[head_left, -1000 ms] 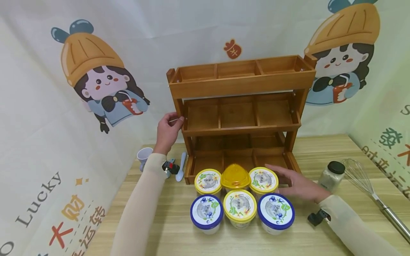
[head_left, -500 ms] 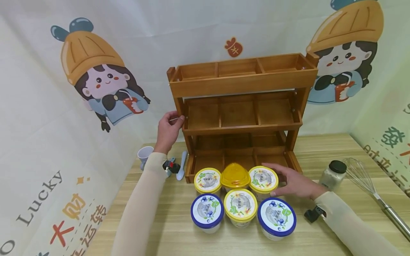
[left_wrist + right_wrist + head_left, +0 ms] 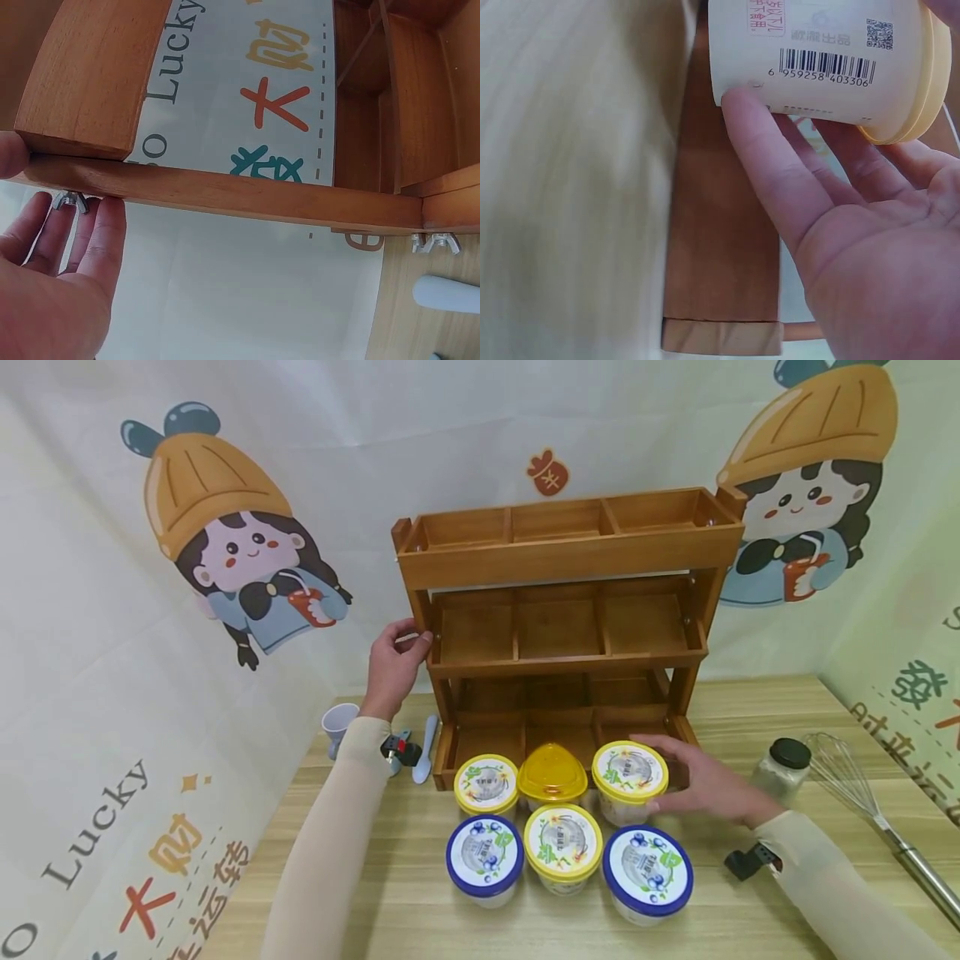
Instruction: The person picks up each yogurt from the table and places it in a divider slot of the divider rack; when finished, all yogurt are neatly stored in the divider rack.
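My left hand grips the left upright of a three-tier wooden shelf rack. In the left wrist view, the thumb lies on one side of that upright and the fingers curl behind it, around a wing nut. A yellow-lidded paper cup is held by my right hand, tilted slightly, at the front of the bottom tier. Fingers wrap the cup's wall below its barcode in the right wrist view. Beside it stand a domed yellow-lidded cup and another flat yellow-lidded one.
In the front row are two blue-lidded cups and a yellow-lidded cup between them. A black-capped jar and a whisk lie right. Left are a pale cup and a light blue spoon. A printed cloth hangs behind.
The right hand has closed on the back-right yellow-lidded cup and raised it slightly, shifting it right, away from the domed cup. The left hand stays on the rack.
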{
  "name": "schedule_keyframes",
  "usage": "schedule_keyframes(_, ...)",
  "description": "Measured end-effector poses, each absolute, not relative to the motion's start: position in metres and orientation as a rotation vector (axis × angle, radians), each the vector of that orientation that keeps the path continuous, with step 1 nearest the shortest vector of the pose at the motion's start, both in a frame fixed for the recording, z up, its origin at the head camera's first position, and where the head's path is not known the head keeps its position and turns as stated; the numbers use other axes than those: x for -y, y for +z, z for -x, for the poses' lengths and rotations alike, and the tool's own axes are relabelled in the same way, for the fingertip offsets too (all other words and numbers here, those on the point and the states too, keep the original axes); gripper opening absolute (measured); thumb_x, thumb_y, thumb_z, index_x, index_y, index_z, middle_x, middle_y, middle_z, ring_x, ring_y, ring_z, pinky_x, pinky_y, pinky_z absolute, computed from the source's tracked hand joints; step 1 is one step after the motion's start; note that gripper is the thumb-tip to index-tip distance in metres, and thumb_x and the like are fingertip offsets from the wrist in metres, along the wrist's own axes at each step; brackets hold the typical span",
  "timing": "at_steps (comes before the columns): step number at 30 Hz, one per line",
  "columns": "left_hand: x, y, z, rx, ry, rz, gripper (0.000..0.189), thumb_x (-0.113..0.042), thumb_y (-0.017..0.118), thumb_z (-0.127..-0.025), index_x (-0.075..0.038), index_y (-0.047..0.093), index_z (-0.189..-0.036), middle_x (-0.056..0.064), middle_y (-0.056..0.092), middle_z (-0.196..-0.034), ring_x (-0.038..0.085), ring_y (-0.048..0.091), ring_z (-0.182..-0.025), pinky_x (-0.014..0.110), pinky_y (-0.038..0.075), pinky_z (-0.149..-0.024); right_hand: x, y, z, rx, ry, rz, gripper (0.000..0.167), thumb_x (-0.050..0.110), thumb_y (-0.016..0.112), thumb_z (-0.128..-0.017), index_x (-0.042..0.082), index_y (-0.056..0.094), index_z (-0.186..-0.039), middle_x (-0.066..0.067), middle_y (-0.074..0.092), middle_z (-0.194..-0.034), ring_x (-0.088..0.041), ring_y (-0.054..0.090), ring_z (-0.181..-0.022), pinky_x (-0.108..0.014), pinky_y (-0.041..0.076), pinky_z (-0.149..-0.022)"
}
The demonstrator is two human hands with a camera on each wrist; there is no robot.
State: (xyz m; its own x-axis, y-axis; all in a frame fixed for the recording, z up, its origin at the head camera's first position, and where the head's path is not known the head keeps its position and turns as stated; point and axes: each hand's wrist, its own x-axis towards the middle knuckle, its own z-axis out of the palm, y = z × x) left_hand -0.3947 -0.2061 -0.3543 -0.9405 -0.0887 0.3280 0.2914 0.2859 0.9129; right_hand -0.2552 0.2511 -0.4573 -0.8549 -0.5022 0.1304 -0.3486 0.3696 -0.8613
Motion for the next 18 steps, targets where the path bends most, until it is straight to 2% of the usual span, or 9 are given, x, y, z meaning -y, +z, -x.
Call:
schedule_keyframes(6, 0.206, -0.352, 0.393, 2.25, -1.676, 0.186, 0.051, -0.031, 0.069, -0.102, -0.007, 0.058, -0.146, 0.014, 0.061, -0.145, 0.03, 0.063, -0.13, 0.046, 0.055, -0.11, -0.254, -0.443, 0.253, -2.433, -1.545, 0.75, 0.092, 0.016, 0.088, -0.085, 0.004, 0.038, -0.161, -0.024, 0.057, -0.148, -0.002, 0.063, -0.117, -0.026, 0.059, -0.094)
schedule_keyframes(9, 0.207, -0.35, 0.393, 2.261, -1.66, 0.18, 0.052, -0.032, 0.069, -0.102, -0.006, 0.058, -0.146, 0.015, 0.063, -0.143, 0.03, 0.063, -0.129, 0.045, 0.054, -0.111, -0.255, -0.436, 0.254, -2.469, -1.538, 0.727, 0.092, 0.016, 0.088, -0.085, 0.003, 0.037, -0.161, -0.023, 0.056, -0.148, -0.003, 0.062, -0.118, -0.026, 0.06, -0.092)
schedule_keyframes(11, 0.207, -0.35, 0.394, 2.269, -1.654, 0.175, 0.052, -0.032, 0.069, -0.102, -0.006, 0.058, -0.146, 0.015, 0.064, -0.142, 0.029, 0.062, -0.129, 0.045, 0.053, -0.112, -0.255, -0.432, 0.255, -2.504, -1.526, 0.702, 0.093, 0.017, 0.088, -0.086, 0.004, 0.037, -0.162, -0.022, 0.056, -0.149, -0.009, 0.062, -0.12, -0.026, 0.06, -0.091)
schedule_keyframes(15, 0.207, -0.351, 0.396, 2.28, -1.644, 0.175, 0.052, -0.033, 0.069, -0.103, -0.007, 0.058, -0.146, 0.015, 0.064, -0.143, 0.029, 0.061, -0.131, 0.045, 0.051, -0.114, -0.256, -0.427, 0.258, -2.554, -1.511, 0.635, 0.096, 0.02, 0.088, -0.086, 0.007, 0.034, -0.164, -0.022, 0.054, -0.151, -0.032, 0.06, -0.128, -0.025, 0.06, -0.089)
schedule_keyframes(18, 0.208, -0.352, 0.395, 2.281, -1.636, 0.184, 0.052, -0.033, 0.07, -0.103, -0.006, 0.058, -0.146, 0.015, 0.064, -0.143, 0.029, 0.061, -0.133, 0.046, 0.05, -0.116, -0.256, -0.423, 0.262, -2.579, -1.498, 0.577, 0.097, 0.023, 0.087, -0.088, 0.009, 0.031, -0.166, -0.022, 0.053, -0.153, -0.041, 0.057, -0.133, -0.026, 0.059, -0.092)
